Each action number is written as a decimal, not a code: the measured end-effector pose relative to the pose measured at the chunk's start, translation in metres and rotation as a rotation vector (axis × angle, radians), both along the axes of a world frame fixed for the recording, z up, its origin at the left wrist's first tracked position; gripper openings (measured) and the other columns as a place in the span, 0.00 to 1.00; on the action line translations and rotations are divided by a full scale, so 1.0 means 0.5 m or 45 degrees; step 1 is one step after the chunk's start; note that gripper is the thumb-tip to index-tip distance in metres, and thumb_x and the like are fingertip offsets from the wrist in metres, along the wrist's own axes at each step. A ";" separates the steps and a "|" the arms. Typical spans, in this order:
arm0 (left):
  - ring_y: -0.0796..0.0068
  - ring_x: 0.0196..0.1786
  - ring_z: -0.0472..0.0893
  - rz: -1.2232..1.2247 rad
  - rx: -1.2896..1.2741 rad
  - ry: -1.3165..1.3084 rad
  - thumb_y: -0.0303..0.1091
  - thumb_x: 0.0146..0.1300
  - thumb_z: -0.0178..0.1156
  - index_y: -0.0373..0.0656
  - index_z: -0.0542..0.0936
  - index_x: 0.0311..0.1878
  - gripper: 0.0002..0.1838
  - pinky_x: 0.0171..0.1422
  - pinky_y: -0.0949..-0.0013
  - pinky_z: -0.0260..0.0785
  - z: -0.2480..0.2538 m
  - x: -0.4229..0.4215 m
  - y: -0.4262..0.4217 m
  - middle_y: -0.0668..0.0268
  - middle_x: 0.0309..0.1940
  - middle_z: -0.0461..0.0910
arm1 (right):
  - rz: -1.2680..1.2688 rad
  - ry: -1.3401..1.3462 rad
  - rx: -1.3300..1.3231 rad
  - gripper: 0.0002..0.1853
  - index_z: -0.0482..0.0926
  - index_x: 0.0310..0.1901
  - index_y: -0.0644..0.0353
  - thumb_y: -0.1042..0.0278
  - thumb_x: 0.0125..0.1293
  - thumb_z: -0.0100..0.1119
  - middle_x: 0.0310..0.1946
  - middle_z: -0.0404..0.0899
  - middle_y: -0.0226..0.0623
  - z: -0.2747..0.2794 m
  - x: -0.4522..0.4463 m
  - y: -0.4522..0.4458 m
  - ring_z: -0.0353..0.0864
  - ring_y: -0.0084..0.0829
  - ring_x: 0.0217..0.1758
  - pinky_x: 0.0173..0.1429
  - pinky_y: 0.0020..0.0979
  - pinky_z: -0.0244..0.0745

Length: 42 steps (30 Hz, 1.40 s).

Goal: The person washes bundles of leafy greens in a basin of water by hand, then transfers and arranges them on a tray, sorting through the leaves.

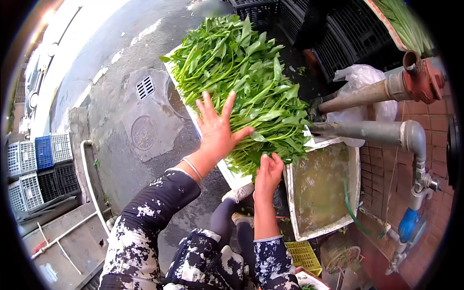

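A thick heap of water spinach (241,77), long green stems with narrow leaves, lies on a white foam box (235,178) whose near edge and left side show. On top of the stems rests my left hand (215,134), palm down with fingers spread wide, wearing a bangle (192,169) at the wrist. My right hand (268,175) is at the near end of the heap, its fingers curled toward the thumb around the stem and leaf edge; the greens partly hide the fingertips.
To the right, a white-rimmed tub (323,186) holds murky water and a green hose (355,212). Grey pipes (357,131) jut from the tiled wall (382,166). Black crates (355,34) stand behind; stacked crates (43,154) are at left. A yellow basket (304,256) sits near my right sleeve.
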<state>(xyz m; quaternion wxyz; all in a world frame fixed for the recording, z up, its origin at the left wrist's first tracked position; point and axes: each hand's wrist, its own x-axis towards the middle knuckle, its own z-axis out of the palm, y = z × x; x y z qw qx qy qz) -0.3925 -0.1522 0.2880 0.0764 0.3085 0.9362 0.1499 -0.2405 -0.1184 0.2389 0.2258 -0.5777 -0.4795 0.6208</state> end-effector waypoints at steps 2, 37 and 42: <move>0.35 0.69 0.37 -0.317 -0.011 0.148 0.64 0.42 0.62 0.67 0.51 0.69 0.50 0.65 0.33 0.36 0.005 0.011 0.013 0.43 0.69 0.35 | -0.034 -0.031 0.122 0.22 0.62 0.57 0.65 0.69 0.62 0.53 0.47 0.68 0.45 0.010 0.017 0.002 0.69 0.33 0.48 0.54 0.33 0.65; 0.45 0.72 0.32 -0.065 -0.323 -0.113 0.44 0.55 0.59 0.59 0.56 0.68 0.37 0.64 0.30 0.35 0.026 -0.089 -0.337 0.58 0.72 0.34 | -0.174 -0.628 0.207 0.10 0.75 0.41 0.60 0.72 0.57 0.57 0.26 0.74 0.28 -0.006 0.711 -0.078 0.71 0.20 0.21 0.20 0.20 0.64; 0.45 0.72 0.34 0.017 -0.378 -0.223 0.42 0.56 0.59 0.56 0.54 0.69 0.38 0.64 0.30 0.38 -0.020 -0.304 -0.429 0.59 0.71 0.37 | 0.168 -0.178 0.156 0.12 0.75 0.47 0.66 0.72 0.63 0.54 0.39 0.78 0.36 0.172 -0.041 -0.035 0.76 0.22 0.38 0.42 0.22 0.74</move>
